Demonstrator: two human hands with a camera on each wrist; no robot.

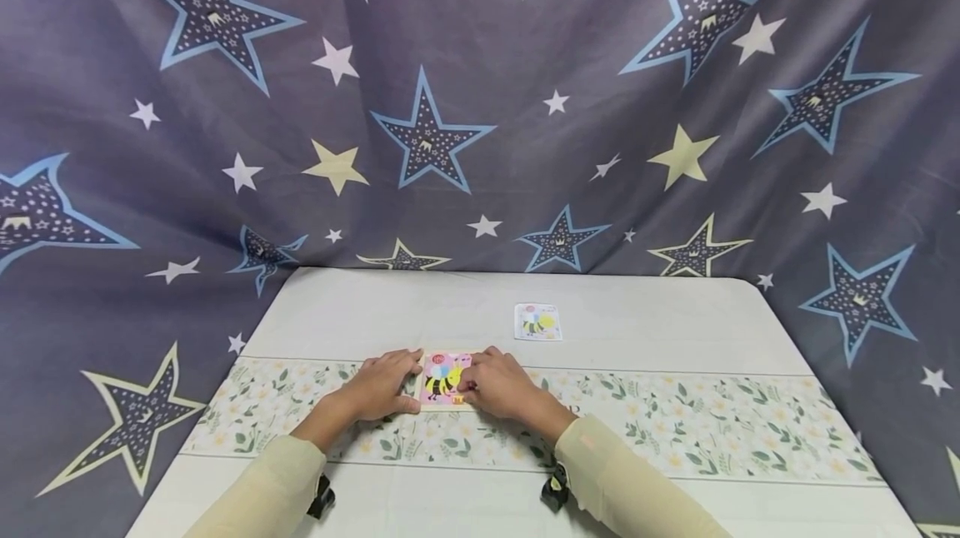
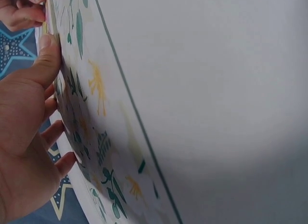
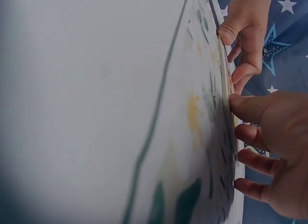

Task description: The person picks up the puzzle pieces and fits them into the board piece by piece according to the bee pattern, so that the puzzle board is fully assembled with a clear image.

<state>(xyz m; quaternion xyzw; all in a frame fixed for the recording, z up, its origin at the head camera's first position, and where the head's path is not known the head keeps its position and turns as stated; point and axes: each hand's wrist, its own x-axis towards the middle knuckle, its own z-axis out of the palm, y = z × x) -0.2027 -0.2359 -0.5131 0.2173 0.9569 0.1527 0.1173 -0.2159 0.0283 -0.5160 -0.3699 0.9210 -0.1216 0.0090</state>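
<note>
A flat square bee puzzle (image 1: 437, 384), pink with a black-and-yellow bee and a pale wooden border, lies on the table between the two hands. My left hand (image 1: 382, 386) rests along its left side. The left thumb (image 2: 47, 53) touches the near left corner and the other fingers spread out beyond it. At the right side, my right hand (image 1: 501, 384) bends over the puzzle, thumb and fingers curled together at the bee's head. That hand hides the puzzle's right part, and whether a separate piece sits between its fingertips cannot be seen.
A small white-edged card (image 1: 537, 322) with a similar bee picture lies farther back, right of the puzzle. The white table (image 1: 420, 296) carries a floral band (image 1: 690, 413) across its middle. Behind it hangs a dark star-patterned curtain (image 1: 465, 13).
</note>
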